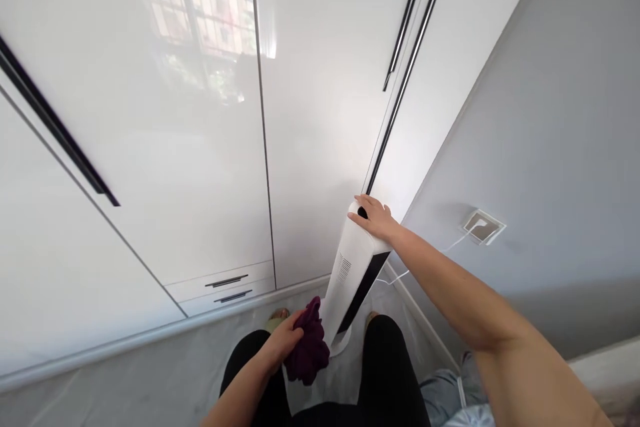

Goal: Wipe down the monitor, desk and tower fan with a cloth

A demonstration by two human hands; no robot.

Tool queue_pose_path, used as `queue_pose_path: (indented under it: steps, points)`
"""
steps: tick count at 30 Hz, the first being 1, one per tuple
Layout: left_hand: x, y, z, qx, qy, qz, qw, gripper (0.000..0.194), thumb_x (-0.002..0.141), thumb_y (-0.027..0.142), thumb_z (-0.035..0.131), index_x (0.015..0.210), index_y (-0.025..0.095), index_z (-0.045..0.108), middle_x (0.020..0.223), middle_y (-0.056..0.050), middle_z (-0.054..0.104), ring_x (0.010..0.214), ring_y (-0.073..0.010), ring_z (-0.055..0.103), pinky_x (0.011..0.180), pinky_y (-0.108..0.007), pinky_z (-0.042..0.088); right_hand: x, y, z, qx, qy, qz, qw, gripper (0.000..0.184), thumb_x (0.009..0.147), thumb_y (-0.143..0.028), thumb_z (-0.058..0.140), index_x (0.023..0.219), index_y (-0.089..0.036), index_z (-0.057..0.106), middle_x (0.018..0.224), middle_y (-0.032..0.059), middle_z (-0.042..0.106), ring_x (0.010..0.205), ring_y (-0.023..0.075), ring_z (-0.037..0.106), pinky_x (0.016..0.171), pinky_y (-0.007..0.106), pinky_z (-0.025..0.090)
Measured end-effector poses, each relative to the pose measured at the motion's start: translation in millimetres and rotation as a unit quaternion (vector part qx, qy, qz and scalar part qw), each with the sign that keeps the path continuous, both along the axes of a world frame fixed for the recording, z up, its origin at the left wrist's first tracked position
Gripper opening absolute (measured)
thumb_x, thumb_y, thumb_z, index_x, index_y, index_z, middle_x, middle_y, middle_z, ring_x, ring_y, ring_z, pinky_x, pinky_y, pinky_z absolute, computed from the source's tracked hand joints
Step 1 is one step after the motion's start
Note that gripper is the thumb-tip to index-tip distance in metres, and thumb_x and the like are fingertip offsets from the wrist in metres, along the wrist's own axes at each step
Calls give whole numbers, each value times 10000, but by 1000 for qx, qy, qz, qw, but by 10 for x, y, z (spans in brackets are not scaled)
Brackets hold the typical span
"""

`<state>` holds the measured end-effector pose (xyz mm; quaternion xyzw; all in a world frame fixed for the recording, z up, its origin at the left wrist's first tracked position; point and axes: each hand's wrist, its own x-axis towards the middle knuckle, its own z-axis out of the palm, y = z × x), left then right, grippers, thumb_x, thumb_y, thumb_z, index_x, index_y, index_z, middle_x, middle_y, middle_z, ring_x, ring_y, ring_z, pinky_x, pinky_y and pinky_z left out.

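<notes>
A tall white tower appliance (pixel 350 273) with a black front panel stands on the floor in front of me, leaning slightly. My right hand (pixel 376 219) rests on its top, fingers curled over the upper edge. My left hand (pixel 286 339) grips a crumpled dark purple cloth (pixel 310 347) and presses it against the lower side of the tower. My legs in black trousers show below.
Glossy white wardrobe doors (pixel 200 147) with long black handles fill the view ahead, with two small drawers (pixel 227 287) at the bottom. A grey wall (pixel 550 180) on the right carries a socket (pixel 483 225) with a white cord. Light fabric (pixel 450 393) lies by my right leg.
</notes>
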<state>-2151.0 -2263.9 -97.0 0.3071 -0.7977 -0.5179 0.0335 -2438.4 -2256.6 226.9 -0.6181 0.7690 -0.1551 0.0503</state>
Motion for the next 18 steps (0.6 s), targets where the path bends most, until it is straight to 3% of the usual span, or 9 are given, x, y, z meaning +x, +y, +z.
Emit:
queue_pose_path:
  steps: [2, 5, 7, 10, 13, 16, 18]
  points:
    - [40, 92, 231, 55, 54, 77, 994, 866, 720, 372, 449, 1579, 472, 499, 1466, -26, 714, 1328, -239, 709, 1086, -380, 572, -111, 59, -46, -29, -30, 3, 999, 766, 1070, -647, 419, 1700, -217, 359, 1803, 127, 293, 1682, 294, 212, 1360, 606, 175]
    - [40, 275, 615, 186, 167, 186, 950, 791, 659, 340, 560, 1446, 341, 639, 1329, -38, 780, 1255, -299, 734, 1110, -427, 552, -270, 179, -114, -64, -64, 11, 996, 749, 1057, -604, 463, 1685, -203, 389, 1783, 146, 336, 1669, 314, 254, 1354, 570, 248]
    - [15, 415, 874, 241, 217, 211, 922, 725, 660, 320, 630, 1382, 266, 677, 1260, -44, 802, 1206, -322, 731, 1105, -445, 535, -322, 350, -159, -109, -73, 20, 991, 735, 1039, -575, 514, 1665, -201, 421, 1772, 169, 347, 1664, 344, 268, 1348, 600, 266]
    - [-59, 619, 1217, 276, 256, 208, 903, 670, 654, 302, 720, 1322, 262, 723, 1219, -31, 813, 1177, -319, 717, 1085, -424, 520, -243, 818, -307, -249, -61, 58, 965, 673, 1057, -533, 509, 1640, -203, 452, 1732, 186, 407, 1638, 349, 329, 1341, 621, 295]
    - [-200, 801, 1495, 304, 286, 202, 886, 672, 660, 311, 794, 1329, 274, 743, 1276, -41, 797, 1207, -329, 706, 1105, -433, 509, 25, 1441, -693, -345, -61, 133, 927, 648, 1082, -458, 510, 1686, -275, 364, 1672, 156, 489, 1591, 320, 418, 1308, 600, 383]
    - [-412, 975, 1706, 337, 309, 209, 864, 695, 670, 339, 833, 1354, 264, 736, 1273, -69, 792, 1192, -337, 711, 1116, -453, 506, 347, 1949, -1296, -305, -44, 242, 920, 900, 954, -580, 709, 1716, -334, 299, 1764, 142, 344, 1621, 398, 356, 1285, 646, 396]
    - [-568, 1089, 1790, 348, 316, 204, 859, 698, 674, 339, 834, 1360, 259, 732, 1266, -79, 792, 1185, -338, 709, 1108, -453, 510, 500, 2137, -1701, -282, -62, 255, 923, 1074, 846, -607, 811, 1729, -333, 264, 1800, 147, 253, 1652, 454, 262, 1278, 687, 380]
